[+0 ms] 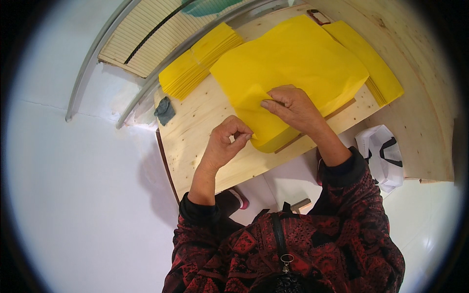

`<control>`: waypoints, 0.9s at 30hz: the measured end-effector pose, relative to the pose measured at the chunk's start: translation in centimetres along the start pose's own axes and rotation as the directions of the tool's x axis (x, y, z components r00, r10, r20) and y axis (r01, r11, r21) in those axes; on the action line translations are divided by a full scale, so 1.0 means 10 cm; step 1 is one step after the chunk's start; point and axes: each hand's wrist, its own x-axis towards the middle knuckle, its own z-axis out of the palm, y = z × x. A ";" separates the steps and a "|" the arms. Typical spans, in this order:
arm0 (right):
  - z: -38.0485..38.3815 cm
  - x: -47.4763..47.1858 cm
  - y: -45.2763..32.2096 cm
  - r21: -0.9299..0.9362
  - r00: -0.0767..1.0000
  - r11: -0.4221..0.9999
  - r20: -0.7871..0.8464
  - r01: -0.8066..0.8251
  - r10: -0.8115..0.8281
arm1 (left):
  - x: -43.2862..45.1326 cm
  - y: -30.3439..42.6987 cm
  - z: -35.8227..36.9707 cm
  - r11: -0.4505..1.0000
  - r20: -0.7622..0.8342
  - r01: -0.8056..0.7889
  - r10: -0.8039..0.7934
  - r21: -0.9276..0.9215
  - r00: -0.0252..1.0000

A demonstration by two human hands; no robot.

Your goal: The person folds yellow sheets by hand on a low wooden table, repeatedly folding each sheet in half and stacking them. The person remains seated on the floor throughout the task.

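A large yellow sheet (293, 55), of paper or thin fabric, spreads over a wooden tabletop (198, 135). My left hand (229, 141) pinches its near left corner between thumb and fingertips. Further along, my right hand (293, 106) grips a raised fold of the same sheet with thumb and forefinger. The near edge of the sheet curls up between and below the two hands. A brown strip (289, 143), perhaps wood or cardboard, shows from under that edge. What else lies beneath the sheet is hidden.
A stack of folded yellow pieces (201, 60) lies at the far left, another yellow stack (373, 62) at the right. A grey cloth (165, 110) sits by the left edge. A phone-like object (318, 17) lies at the back. On the floor stands a white bag (381, 154) with black handles.
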 end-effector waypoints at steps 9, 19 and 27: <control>0.00 -0.01 0.00 -0.012 1.000 1.000 0.011 -0.016 0.017 | 0.05 0.09 0.01 0.998 -0.047 0.055 -0.055 -0.015 0.997; -0.01 -0.01 -0.01 -0.021 1.000 1.000 0.019 -0.011 0.011 | -0.03 0.14 -0.10 0.988 0.006 0.011 -0.012 0.156 1.000; 0.00 -0.01 -0.01 -0.038 1.000 0.999 -0.004 0.010 -0.010 | 0.02 0.02 -0.03 0.999 0.050 0.039 -0.039 0.015 0.998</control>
